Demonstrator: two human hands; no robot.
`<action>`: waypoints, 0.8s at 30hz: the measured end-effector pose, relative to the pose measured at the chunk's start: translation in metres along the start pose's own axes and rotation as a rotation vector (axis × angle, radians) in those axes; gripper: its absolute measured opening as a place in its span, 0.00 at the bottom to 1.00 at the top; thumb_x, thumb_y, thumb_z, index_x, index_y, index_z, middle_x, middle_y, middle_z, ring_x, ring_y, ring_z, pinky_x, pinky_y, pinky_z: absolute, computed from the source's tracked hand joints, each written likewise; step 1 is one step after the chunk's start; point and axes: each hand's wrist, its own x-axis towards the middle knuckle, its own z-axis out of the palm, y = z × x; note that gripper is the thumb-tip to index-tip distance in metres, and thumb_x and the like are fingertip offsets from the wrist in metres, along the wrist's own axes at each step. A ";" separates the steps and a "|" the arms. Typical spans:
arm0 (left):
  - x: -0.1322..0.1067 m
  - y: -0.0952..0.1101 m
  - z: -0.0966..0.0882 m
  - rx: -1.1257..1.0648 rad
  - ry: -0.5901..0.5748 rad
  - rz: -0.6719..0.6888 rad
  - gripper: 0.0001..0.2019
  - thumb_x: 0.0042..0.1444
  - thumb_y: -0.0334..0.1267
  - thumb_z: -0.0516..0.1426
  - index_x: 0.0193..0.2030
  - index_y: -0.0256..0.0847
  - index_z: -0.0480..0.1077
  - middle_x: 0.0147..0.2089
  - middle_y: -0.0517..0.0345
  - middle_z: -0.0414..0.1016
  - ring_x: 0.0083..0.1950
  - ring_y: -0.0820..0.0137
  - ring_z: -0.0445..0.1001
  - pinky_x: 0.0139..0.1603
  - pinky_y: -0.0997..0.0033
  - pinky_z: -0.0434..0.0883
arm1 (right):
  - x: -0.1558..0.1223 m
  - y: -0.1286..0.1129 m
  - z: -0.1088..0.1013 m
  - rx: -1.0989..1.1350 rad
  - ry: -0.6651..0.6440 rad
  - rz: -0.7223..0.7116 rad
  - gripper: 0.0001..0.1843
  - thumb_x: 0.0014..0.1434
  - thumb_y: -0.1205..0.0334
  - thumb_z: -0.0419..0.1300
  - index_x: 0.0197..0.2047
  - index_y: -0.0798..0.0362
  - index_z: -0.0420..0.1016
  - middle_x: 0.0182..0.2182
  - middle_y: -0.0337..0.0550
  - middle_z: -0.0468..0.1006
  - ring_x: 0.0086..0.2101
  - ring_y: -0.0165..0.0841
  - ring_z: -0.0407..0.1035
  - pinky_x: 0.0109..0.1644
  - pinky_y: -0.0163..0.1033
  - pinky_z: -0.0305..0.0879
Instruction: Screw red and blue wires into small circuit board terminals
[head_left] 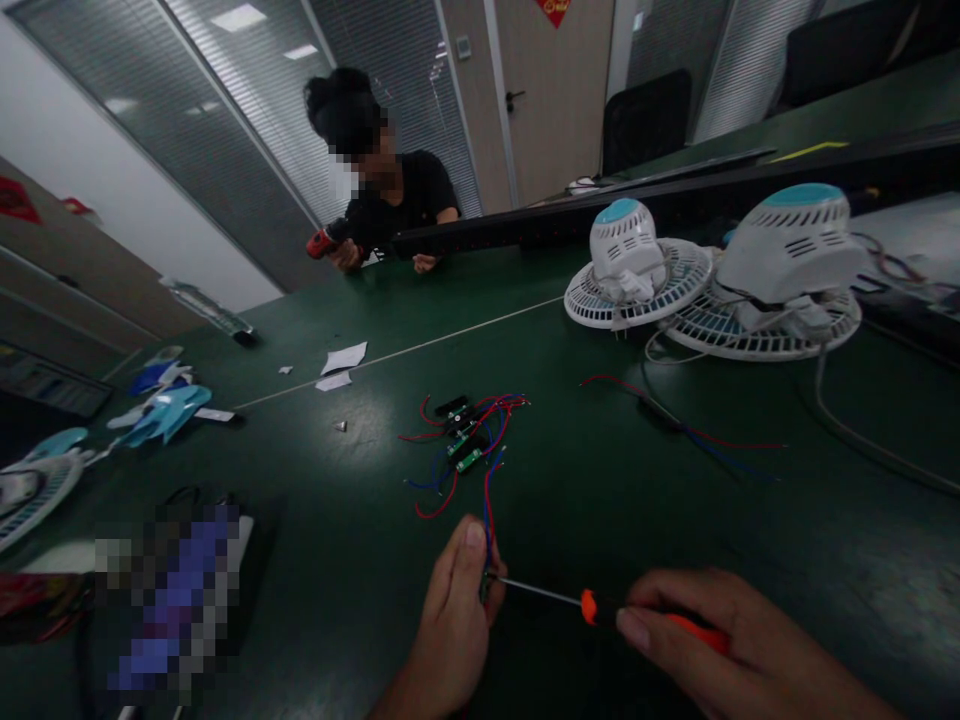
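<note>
My left hand [459,610] is closed around a small part with red and blue wires [489,510] coming out of its top; most of the part is hidden by my fingers. My right hand [720,635] grips a screwdriver [592,607] with an orange and black handle. The screwdriver's thin metal shaft points left, and its tip meets the part between my left thumb and fingers. Just beyond my left hand lies a cluster of small green circuit boards [469,460] with red and blue wires. To the right is a separate dark piece with wires [660,412].
Two white fan heads [626,260] lie face down at the back right. Across the green table [337,560], a person [420,190] holds a red and black power drill [322,243]. Paper scraps [345,357] lie at mid-left, with blue fan blades [169,412] farther left.
</note>
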 end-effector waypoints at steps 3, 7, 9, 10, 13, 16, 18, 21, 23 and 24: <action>0.000 0.002 0.001 -0.006 0.013 -0.011 0.26 0.39 0.63 0.62 0.29 0.40 0.71 0.25 0.63 0.68 0.26 0.77 0.67 0.23 0.84 0.65 | 0.000 0.003 0.001 0.023 -0.006 0.005 0.22 0.58 0.44 0.48 0.29 0.51 0.73 0.19 0.34 0.62 0.21 0.31 0.60 0.24 0.33 0.56; -0.001 0.004 0.002 0.008 0.006 0.002 0.27 0.37 0.65 0.62 0.27 0.40 0.71 0.23 0.64 0.67 0.24 0.77 0.65 0.22 0.84 0.63 | 0.000 0.004 0.003 0.028 0.017 -0.001 0.22 0.57 0.44 0.50 0.30 0.51 0.76 0.19 0.35 0.64 0.22 0.31 0.62 0.25 0.33 0.57; -0.001 0.004 0.002 0.017 -0.002 0.010 0.27 0.38 0.65 0.62 0.26 0.39 0.71 0.23 0.64 0.66 0.24 0.78 0.64 0.22 0.84 0.63 | 0.001 0.005 0.003 0.027 0.031 0.001 0.22 0.56 0.44 0.50 0.31 0.51 0.77 0.20 0.37 0.66 0.23 0.32 0.64 0.26 0.33 0.58; -0.001 0.003 0.002 0.023 -0.006 0.015 0.26 0.39 0.65 0.62 0.26 0.39 0.71 0.23 0.64 0.66 0.24 0.78 0.64 0.22 0.84 0.63 | 0.000 0.006 0.003 0.024 0.034 -0.005 0.22 0.57 0.44 0.50 0.31 0.51 0.77 0.21 0.37 0.67 0.23 0.32 0.65 0.26 0.33 0.59; 0.000 0.002 0.001 0.029 -0.001 0.025 0.26 0.40 0.64 0.61 0.26 0.40 0.71 0.23 0.64 0.66 0.23 0.78 0.62 0.21 0.84 0.62 | 0.000 0.007 0.003 0.001 0.046 -0.032 0.21 0.58 0.45 0.50 0.31 0.50 0.78 0.20 0.38 0.68 0.22 0.32 0.65 0.25 0.33 0.59; 0.000 0.002 0.001 0.032 0.008 0.031 0.26 0.40 0.65 0.61 0.26 0.40 0.71 0.23 0.64 0.66 0.23 0.78 0.62 0.21 0.83 0.62 | -0.001 0.008 0.003 -0.038 0.094 -0.068 0.20 0.58 0.48 0.51 0.30 0.49 0.79 0.20 0.39 0.72 0.22 0.33 0.68 0.24 0.33 0.60; -0.001 0.002 0.001 0.041 -0.010 0.047 0.26 0.40 0.65 0.61 0.24 0.40 0.70 0.23 0.64 0.66 0.23 0.77 0.62 0.21 0.83 0.62 | -0.001 0.009 0.003 -0.067 0.125 -0.094 0.20 0.58 0.49 0.51 0.30 0.48 0.80 0.21 0.41 0.76 0.23 0.34 0.71 0.25 0.33 0.63; 0.000 0.001 0.001 0.038 -0.032 0.071 0.25 0.43 0.64 0.61 0.25 0.39 0.70 0.23 0.64 0.66 0.22 0.78 0.62 0.21 0.83 0.62 | -0.001 0.008 0.003 -0.101 0.168 -0.130 0.19 0.59 0.50 0.51 0.31 0.47 0.82 0.21 0.41 0.78 0.23 0.35 0.73 0.26 0.34 0.65; 0.001 0.001 0.000 0.024 -0.030 0.069 0.25 0.43 0.63 0.61 0.26 0.39 0.71 0.23 0.64 0.66 0.22 0.78 0.62 0.21 0.84 0.62 | -0.001 0.008 0.004 -0.115 0.198 -0.147 0.19 0.59 0.50 0.51 0.30 0.46 0.82 0.21 0.41 0.79 0.23 0.35 0.74 0.25 0.34 0.65; 0.001 0.000 0.000 0.020 -0.030 0.065 0.25 0.43 0.63 0.61 0.26 0.39 0.71 0.23 0.64 0.66 0.23 0.78 0.62 0.21 0.84 0.62 | -0.001 0.007 0.004 -0.118 0.207 -0.152 0.20 0.58 0.50 0.51 0.29 0.46 0.82 0.21 0.41 0.79 0.23 0.35 0.74 0.25 0.34 0.65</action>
